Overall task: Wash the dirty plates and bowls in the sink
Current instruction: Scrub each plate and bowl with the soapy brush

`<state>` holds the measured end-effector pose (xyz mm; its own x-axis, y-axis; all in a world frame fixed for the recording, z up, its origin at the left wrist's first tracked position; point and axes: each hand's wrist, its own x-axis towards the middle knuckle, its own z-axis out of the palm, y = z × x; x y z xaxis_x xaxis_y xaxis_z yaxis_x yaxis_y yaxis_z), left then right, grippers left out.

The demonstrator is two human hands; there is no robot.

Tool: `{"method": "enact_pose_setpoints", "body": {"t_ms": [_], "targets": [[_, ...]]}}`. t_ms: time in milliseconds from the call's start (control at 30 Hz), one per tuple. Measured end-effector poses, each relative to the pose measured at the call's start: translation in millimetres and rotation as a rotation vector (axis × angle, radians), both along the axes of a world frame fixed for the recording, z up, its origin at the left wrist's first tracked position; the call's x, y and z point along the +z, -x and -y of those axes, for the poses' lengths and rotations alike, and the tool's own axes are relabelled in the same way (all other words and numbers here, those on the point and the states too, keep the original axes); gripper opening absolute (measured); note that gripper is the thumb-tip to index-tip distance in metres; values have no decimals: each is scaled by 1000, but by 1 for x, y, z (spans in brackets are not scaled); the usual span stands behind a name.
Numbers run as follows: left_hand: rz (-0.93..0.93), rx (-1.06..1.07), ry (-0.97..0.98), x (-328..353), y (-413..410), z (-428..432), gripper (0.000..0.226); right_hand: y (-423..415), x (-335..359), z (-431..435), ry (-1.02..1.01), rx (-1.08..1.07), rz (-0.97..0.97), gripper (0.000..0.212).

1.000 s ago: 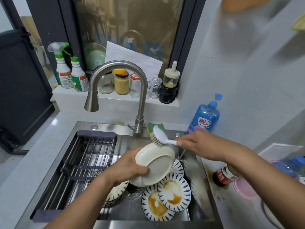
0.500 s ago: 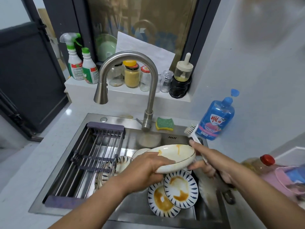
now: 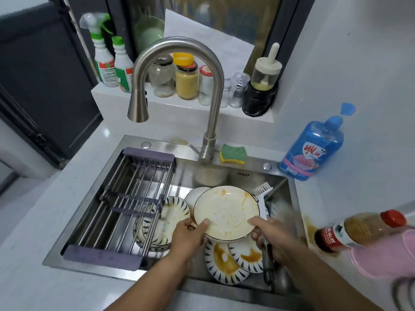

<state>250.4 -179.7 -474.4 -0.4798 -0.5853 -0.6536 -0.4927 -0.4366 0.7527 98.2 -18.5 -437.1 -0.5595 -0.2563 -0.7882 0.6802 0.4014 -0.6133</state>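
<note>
Left hand [image 3: 188, 236], right hand [image 3: 272, 234] pinch stained bowl [image 3: 226, 212] near rim; brush [image 3: 262, 194] just beyond right hand (handle toward it).

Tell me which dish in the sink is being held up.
The plain cream bowl, gripped by the left hand and right hand; the blue-striped plates lie below it.
</note>
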Motion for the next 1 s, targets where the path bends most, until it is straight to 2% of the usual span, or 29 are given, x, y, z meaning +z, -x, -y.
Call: {"method": "enact_pose_setpoints", "body": {"t_ms": [100, 267, 367, 633, 733, 833, 1000], "targets": [[-27, 154, -291, -8, 7, 2, 32, -3, -11, 11, 56, 4, 33, 21], [-39, 319, -448, -19, 9, -1, 20, 5, -32, 27, 58, 97, 44, 37], [-54, 440, -483, -24, 8, -5, 22, 8, -36, 37, 33, 194, -56, 39], [-58, 755, -621, -50, 23, -2, 39, 9, -37, 47, -161, 527, -463, 25], [-50, 803, -629, -56, 29, -2, 37, 5, -37, 52, -165, 611, -502, 21], [-75, 890, -664, -56, 35, 0, 33, -2, -39, 55, -155, 679, -531, 26], [-118, 967, -776, -50, 42, 4, 30, -6, -41, 59, -144, 734, -573, 26]]}}
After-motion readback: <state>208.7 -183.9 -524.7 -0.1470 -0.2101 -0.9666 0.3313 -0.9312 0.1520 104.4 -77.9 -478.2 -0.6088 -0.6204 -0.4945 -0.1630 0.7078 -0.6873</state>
